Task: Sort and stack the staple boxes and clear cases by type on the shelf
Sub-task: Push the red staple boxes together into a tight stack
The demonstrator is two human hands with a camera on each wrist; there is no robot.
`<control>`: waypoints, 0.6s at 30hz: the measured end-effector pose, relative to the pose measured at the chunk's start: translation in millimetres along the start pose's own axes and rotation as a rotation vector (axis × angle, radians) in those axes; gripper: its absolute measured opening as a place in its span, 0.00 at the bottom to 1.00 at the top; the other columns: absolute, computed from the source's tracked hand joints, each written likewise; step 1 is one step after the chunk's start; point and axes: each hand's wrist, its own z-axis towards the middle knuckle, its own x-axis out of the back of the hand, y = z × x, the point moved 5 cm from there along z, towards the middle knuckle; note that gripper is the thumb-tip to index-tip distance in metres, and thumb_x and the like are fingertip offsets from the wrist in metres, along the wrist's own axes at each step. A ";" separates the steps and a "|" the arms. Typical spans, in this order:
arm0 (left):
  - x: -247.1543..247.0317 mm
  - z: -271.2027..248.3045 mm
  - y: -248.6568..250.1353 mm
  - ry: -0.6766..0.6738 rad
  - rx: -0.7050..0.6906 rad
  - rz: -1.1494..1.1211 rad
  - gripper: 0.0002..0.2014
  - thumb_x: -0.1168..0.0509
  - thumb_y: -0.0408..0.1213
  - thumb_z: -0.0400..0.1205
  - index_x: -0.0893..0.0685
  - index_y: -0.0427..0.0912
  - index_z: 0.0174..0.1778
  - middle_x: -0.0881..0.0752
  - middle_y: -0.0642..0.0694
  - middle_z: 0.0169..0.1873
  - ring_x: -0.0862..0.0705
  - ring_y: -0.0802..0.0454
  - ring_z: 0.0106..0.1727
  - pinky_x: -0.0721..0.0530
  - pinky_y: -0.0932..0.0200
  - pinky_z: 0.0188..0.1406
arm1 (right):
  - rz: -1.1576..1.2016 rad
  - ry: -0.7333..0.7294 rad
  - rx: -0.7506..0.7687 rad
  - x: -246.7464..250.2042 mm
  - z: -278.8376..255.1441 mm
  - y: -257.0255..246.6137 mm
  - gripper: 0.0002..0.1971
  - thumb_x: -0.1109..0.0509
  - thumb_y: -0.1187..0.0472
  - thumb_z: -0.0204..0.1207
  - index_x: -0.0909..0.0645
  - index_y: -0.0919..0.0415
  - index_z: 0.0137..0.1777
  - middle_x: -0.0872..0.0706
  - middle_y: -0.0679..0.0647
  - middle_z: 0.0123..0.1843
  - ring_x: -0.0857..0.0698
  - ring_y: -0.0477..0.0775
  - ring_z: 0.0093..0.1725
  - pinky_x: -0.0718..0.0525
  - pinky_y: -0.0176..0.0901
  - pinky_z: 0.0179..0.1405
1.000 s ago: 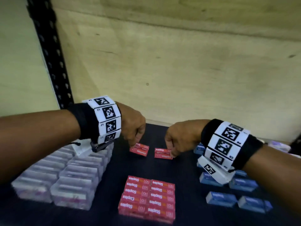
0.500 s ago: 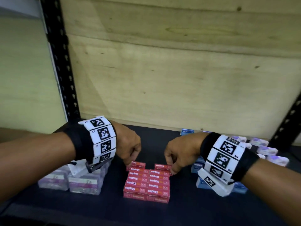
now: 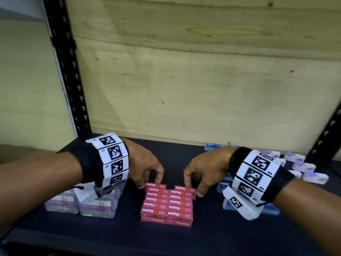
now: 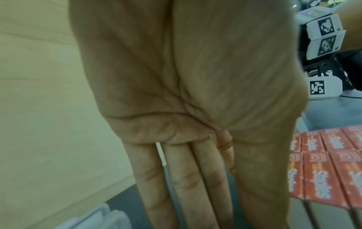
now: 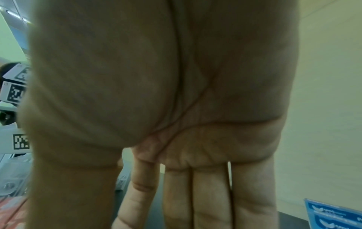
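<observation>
On shelf (image 3: 114, 235), mid: red boxes (image 3: 167, 206) stacked. Left hand (image 3: 143, 166) pinches rear-left box (image 3: 155, 185); right hand (image 3: 206, 169) pinches rear-right box (image 3: 185, 188). Clear cases (image 3: 81, 204) left, blue boxes (image 3: 270, 209) right.

Bare shelf (image 3: 184, 154) lay open behind the red staple boxes (image 3: 167, 204); clear cases (image 3: 81, 204) blocked the left edge, blue boxes (image 3: 224, 186) the right; the front edge stood free.
</observation>
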 end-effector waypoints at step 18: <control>3.7 2.0 7.5 -0.061 -0.006 0.043 0.19 0.32 0.43 0.83 0.24 0.62 0.68 0.10 0.52 0.54 0.13 0.56 0.56 0.19 0.51 0.65 | 0.038 -0.033 0.008 0.2 10.9 3.4 0.19 0.21 0.53 0.74 0.17 0.43 0.64 0.14 0.52 0.61 0.16 0.53 0.63 0.20 0.57 0.68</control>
